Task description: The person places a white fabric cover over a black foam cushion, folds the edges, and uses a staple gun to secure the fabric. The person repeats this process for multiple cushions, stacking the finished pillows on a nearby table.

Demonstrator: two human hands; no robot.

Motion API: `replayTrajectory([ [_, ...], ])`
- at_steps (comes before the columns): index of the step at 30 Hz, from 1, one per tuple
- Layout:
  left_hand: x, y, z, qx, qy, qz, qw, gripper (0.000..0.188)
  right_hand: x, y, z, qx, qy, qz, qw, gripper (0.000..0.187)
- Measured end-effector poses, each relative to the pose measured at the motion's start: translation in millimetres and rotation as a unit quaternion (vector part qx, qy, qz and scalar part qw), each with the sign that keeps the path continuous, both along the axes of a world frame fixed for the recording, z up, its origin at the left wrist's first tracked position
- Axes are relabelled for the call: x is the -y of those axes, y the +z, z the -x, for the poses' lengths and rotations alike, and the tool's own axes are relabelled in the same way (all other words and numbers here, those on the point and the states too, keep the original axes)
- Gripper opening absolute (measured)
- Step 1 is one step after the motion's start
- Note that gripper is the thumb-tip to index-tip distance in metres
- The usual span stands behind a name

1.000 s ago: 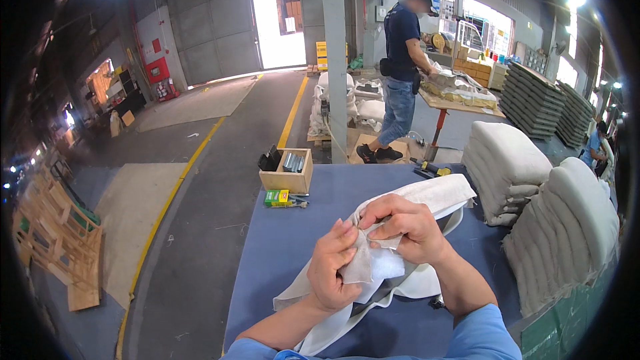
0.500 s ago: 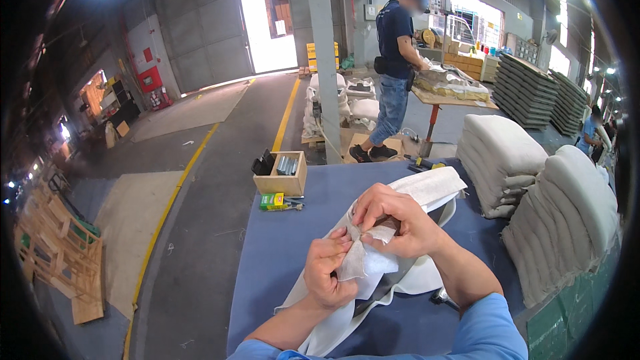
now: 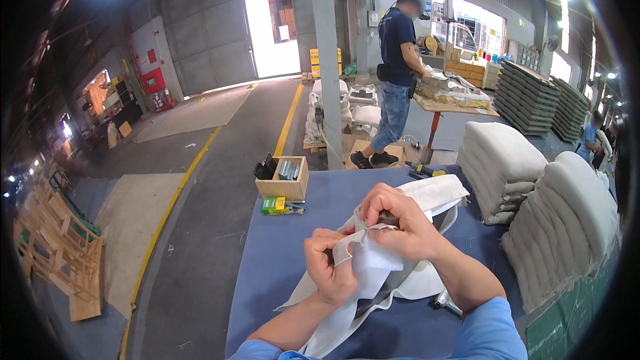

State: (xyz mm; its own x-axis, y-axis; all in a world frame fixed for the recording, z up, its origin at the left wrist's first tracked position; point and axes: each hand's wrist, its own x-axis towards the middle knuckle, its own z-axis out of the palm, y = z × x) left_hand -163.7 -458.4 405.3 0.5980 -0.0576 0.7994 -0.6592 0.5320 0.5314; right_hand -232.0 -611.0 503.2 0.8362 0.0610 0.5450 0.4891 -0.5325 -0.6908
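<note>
A long beige fabric cover (image 3: 437,187) lies slantwise across the blue-topped table (image 3: 270,280), with white padding (image 3: 377,257) showing at its middle. My left hand (image 3: 330,270) is closed on a fold of the cover's edge, thumb pressed up against the cloth. My right hand (image 3: 403,223) pinches the same cloth just to the right, its fingers curled over the top. Both hands are close together above the table, and the fingertips partly hide the gathered edge. A dark grey strip shows beneath the padding.
A wooden box (image 3: 302,188) of metal strips stands at the table's far left corner, behind a green-yellow carton (image 3: 272,205). A yellow-black tool (image 3: 427,171) lies at the far edge, a metal tool (image 3: 445,303) by my right forearm. Stacked pale cushions (image 3: 500,160) stand right. A person (image 3: 400,53) works beyond.
My left hand has shifted slightly left and regripped, thumb now raised. The cloth flap that hung below the fingers is lifted, baring more white padding. My right hand keeps its pinch.
</note>
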Motion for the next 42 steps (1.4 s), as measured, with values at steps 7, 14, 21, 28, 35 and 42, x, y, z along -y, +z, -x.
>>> replayTrajectory([
  [7, -2, 23, 10, -0.046, -0.016, -0.078, 0.996, 0.032, 3, -1, 9, 0.015, -0.014, 0.0, 1.0, 0.016],
  [14, -6, 16, 4, 0.11, 0.108, -0.134, 0.979, 0.031, 15, -17, 10, 0.099, 0.022, -0.015, 0.995, 0.013],
  [21, -12, 15, 4, 0.173, 0.115, -0.136, 0.969, 0.052, 21, -23, 7, 0.127, 0.043, -0.04, 0.99, 0.014],
  [28, -7, 19, 4, 0.197, 0.122, -0.152, 0.961, 0.053, 29, -26, 4, 0.171, 0.048, -0.058, 0.982, 0.013],
  [35, -2, 24, 7, 0.199, 0.132, -0.156, 0.959, 0.053, 38, -27, 3, 0.191, 0.077, -0.067, 0.976, 0.013],
  [42, -8, 15, 9, 0.211, 0.154, -0.146, 0.954, 0.044, 33, -26, 5, 0.198, 0.113, -0.062, 0.972, 0.013],
])
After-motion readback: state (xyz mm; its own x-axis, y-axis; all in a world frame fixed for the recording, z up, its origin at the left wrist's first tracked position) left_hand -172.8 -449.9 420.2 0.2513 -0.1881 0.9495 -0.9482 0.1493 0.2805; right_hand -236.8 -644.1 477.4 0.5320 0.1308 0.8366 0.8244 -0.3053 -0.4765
